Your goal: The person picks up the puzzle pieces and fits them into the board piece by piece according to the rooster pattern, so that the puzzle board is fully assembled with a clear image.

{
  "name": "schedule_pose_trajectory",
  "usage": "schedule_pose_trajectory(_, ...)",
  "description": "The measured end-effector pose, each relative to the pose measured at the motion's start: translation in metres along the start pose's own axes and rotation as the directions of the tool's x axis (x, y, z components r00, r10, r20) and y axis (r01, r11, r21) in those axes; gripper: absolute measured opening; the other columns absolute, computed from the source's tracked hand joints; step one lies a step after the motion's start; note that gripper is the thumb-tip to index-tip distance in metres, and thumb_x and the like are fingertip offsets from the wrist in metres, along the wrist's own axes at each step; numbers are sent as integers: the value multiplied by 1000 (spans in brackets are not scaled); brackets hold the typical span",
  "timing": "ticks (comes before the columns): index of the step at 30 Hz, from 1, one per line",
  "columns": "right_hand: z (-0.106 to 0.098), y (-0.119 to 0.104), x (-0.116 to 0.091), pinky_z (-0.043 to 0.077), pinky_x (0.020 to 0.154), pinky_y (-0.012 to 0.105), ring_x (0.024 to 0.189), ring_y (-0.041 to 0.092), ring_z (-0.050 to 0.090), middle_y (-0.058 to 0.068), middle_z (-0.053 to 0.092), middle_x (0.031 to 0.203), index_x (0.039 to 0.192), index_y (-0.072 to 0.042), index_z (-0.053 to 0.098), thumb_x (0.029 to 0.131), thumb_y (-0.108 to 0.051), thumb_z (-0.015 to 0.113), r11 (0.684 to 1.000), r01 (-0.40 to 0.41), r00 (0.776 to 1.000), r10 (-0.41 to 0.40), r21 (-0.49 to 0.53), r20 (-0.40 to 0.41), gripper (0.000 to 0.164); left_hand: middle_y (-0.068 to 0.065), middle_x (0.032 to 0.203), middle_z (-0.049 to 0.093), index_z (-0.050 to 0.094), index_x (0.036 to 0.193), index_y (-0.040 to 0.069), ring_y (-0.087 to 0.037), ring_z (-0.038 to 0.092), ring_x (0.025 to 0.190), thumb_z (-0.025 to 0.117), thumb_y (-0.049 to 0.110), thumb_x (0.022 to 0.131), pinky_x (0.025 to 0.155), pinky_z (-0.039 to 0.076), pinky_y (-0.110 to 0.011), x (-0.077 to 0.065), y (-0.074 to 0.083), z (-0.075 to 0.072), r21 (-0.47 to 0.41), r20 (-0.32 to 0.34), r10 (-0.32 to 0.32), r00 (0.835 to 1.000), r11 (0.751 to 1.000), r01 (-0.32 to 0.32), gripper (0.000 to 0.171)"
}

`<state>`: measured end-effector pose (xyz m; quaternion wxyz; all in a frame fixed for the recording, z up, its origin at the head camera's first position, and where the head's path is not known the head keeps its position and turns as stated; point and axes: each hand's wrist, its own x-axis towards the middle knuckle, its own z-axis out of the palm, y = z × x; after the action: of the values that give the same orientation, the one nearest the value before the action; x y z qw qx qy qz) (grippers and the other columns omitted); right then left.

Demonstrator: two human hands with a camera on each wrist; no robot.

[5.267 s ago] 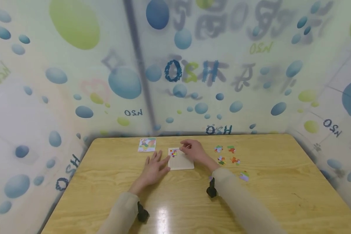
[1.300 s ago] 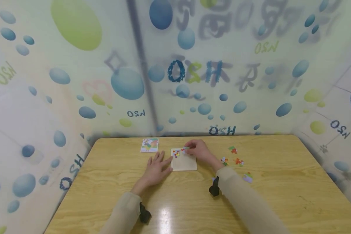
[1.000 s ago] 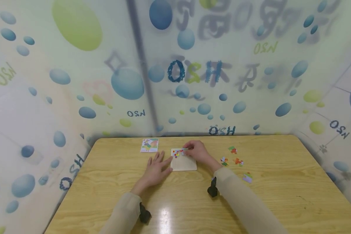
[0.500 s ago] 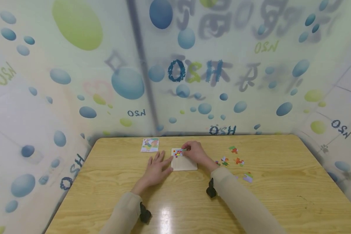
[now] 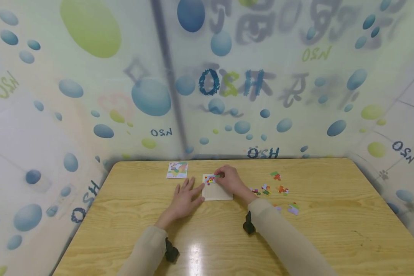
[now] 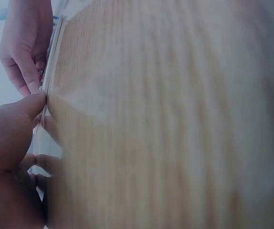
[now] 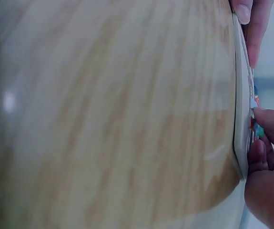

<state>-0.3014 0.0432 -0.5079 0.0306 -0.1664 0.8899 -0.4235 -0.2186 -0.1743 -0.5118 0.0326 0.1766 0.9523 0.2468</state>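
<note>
Head camera: at the left edge of the pale puzzle board (image 5: 218, 194), the left hand (image 5: 185, 199) lies with fingers mostly straight and spread wide, thumb and forefinger touching it, while over the board's far part the right hand (image 5: 232, 180) pinches a partly hidden green-marked piece (image 7: 258, 130). Colourful pieces (image 5: 209, 179) sit in the board's far left corner; loose pieces (image 5: 282, 189) lie to its right, and a picture card (image 5: 177, 170) lies beyond its left side.
</note>
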Motion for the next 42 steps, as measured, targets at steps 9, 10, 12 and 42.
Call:
schedule_pose_trajectory(9, 2, 0, 0, 49, 77, 33, 86, 20, 54, 6, 58, 96, 106, -2, 77, 92, -7, 75, 999, -8, 1000, 8, -39, -10, 15, -28, 164, 21, 51, 152, 11, -49, 12, 152, 59, 34, 105, 117, 5, -71, 1, 0, 0, -2, 0, -1, 1000, 1000, 1, 53)
schedule_pose_trajectory(10, 2, 0, 0, 49, 77, 33, 86, 19, 54, 6, 57, 96, 106, -2, 77, 92, -7, 76, 999, -10, 1000, 10, -41, -12, 15, -29, 164, 21, 51, 152, 11, -49, 12, 152, 59, 34, 105, 117, 5, -70, 0, 0, 0, -2, 2, -2, 1000, 1000, 2, 53)
schedule_pose_trajectory(12, 3, 1, 0, 49, 76, 33, 86, 19, 54, 5, 57, 95, 105, -4, 77, 92, -8, 76, 999, -16, 1000, 15, -42, -18, 14, -29, 164, 21, 51, 152, 10, -49, 12, 152, 58, 34, 105, 117, 5, -70, 0, 0, 0, -2, 5, -3, 1000, 1000, 3, 53)
schedule_pose_trajectory(42, 0, 1, -3, 48, 77, 33, 89, 19, 55, 5, 59, 98, 103, -5, 79, 90, -9, 79, 999, 4, 999, -2, -50, 37, 14, -30, 164, 21, 51, 151, 10, -50, 12, 152, 58, 33, 105, 117, 4, -71, -1, 3, -2, -8, 6, 1, 1000, 1000, -1, 52)
